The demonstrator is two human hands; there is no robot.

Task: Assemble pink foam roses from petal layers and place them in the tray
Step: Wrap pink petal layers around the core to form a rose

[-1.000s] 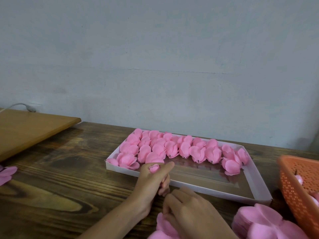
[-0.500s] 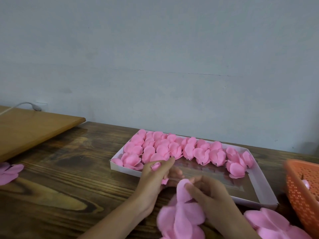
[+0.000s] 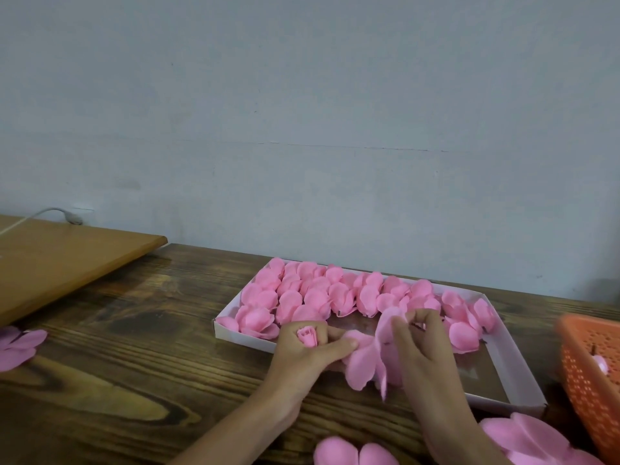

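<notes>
Above the tray (image 3: 242,337) rim, left hand (image 3: 307,359) gripping rosebud (image 3: 307,336), right hand (image 3: 426,350) pinching petal layer (image 3: 364,365)

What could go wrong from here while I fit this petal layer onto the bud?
The thin pink foam petal layer, pinched by the right hand, hangs limp; tugging it onto the small rolled pink foam bud in the left hand might tear or crease it. Both hands work over the near rim of the white cardboard tray, so a slip could nudge the finished pink foam roses lined up inside.
</notes>
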